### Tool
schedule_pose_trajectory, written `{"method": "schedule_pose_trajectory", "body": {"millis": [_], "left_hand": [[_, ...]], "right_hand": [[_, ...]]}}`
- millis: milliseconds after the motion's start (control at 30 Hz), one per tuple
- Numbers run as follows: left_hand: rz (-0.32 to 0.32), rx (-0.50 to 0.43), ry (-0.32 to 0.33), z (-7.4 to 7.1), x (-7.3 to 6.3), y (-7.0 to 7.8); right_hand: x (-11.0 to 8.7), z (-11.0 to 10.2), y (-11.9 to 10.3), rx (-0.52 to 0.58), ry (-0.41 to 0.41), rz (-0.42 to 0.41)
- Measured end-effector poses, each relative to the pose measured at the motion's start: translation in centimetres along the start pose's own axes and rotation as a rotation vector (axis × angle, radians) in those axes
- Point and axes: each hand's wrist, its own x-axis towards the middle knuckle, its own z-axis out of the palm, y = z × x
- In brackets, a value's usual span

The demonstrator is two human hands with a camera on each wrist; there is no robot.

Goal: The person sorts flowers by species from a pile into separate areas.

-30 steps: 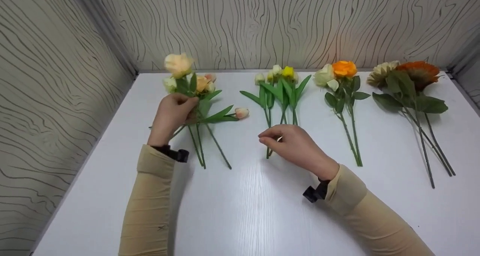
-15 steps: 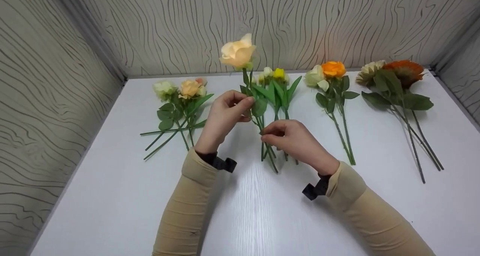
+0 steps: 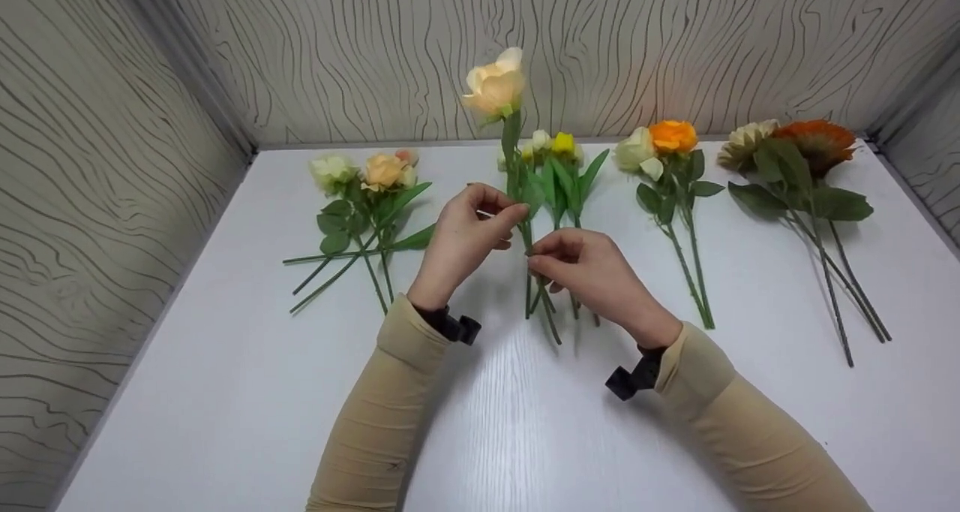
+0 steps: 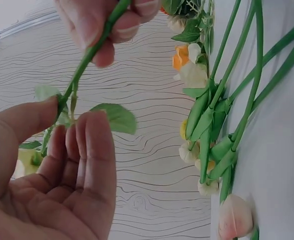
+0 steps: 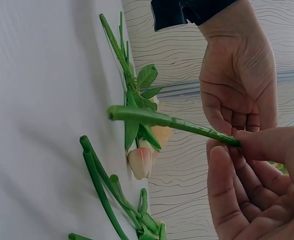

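Note:
Upright between both hands stands a peach rose [image 3: 495, 88] on a green stem, its bloom raised above the table. My left hand [image 3: 472, 234] pinches the upper stem between thumb and fingers; the left wrist view shows the thumb against the stem [image 4: 79, 72]. Lower down, my right hand [image 3: 589, 272] pinches the same stem, whose cut end [image 5: 112, 112] points toward the table in the right wrist view. Behind the hands lie white and yellow tulips [image 3: 562, 144], partly hidden. A pink tulip [image 5: 139, 162] lies with the left group, its bloom hidden by my left hand in the head view.
On the white table [image 3: 225, 392], a left group holds a peach rose [image 3: 384, 170] and a pale green flower [image 3: 332, 173]. To the right lie an orange rose [image 3: 673, 135], a cream rose [image 3: 635, 150] and large rust-orange flowers [image 3: 817, 143]. A patterned wall [image 3: 420, 54] rises behind.
My left hand has carried the peach rose from the left group to the middle. My right hand has taken hold of its lower stem. Since half a second ago the rose has shifted slightly up and right.

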Motion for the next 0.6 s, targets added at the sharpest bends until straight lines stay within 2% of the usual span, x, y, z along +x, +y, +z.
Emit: {"method": "schedule_pose_trajectory", "body": {"millis": [167,367,500,600], "left_hand": [[0.008,-0.038,-0.016,0.14,0.04,-0.21],[-0.022,-0.097,-0.036,0.14,0.01,-0.42],[-0.047,-0.112,-0.035,0.37,0.04,-0.32],[-0.042,-0.122,-0.038,0.70,0.01,-0.22]], "right_hand": [[-0.06,0.12,-0.03,0.019,-0.013,0.001],[-0.02,0.29,0.10,0.014,-0.030,-0.007],[-0.02,0.26,0.05,0.018,-0.001,-0.004],[0.01,-0.02,-0.02,0.010,0.025,-0.003]]}}
